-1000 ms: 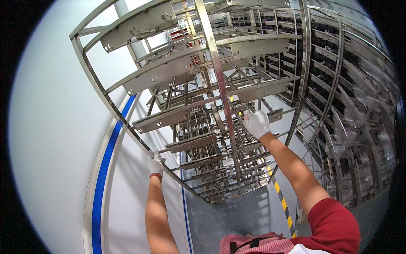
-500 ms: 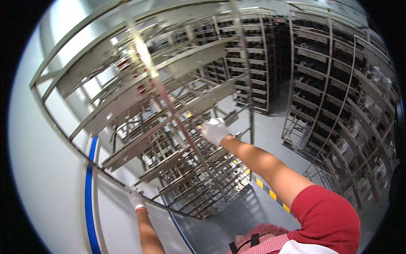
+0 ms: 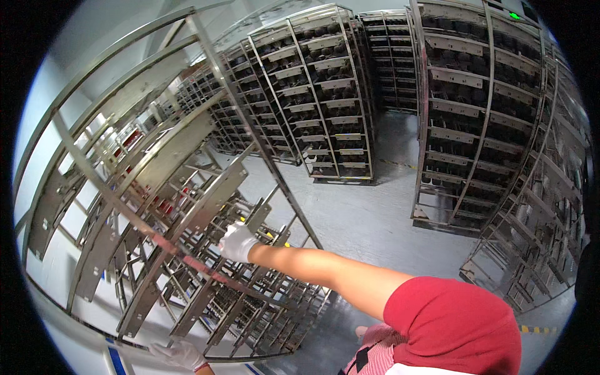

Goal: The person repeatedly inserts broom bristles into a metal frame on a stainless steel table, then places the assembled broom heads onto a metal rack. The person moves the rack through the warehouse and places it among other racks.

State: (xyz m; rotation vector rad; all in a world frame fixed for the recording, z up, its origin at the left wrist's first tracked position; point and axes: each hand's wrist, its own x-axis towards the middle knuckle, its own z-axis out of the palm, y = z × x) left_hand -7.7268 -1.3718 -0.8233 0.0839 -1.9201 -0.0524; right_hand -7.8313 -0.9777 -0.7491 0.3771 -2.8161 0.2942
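Note:
A tall metal rack (image 3: 215,202) with slatted shelf rails fills the left half of the view, tilted by the wide lens. My right hand (image 3: 237,242), in a white glove, reaches across to it with fingers closed at one of its inner rails; the exact spot they grip is partly hidden. Low on the left, my left hand (image 3: 178,355), also white-gloved, lies against the rack's near lower frame bar with its fingers stretched out. Only its wrist shows behind it, with a red band.
Loaded racks with dark contents (image 3: 325,94) stand across the aisle, with another tall rack (image 3: 462,125) at right. Slatted metal racks (image 3: 525,219) lean into view at far right. Grey floor (image 3: 356,212) runs between them. A white wall with a blue stripe (image 3: 115,359) is at left.
My view has swung right, bringing more loaded racks into sight. The near rack and both my hands sit further left and lower in view; my left hand's fingers have straightened.

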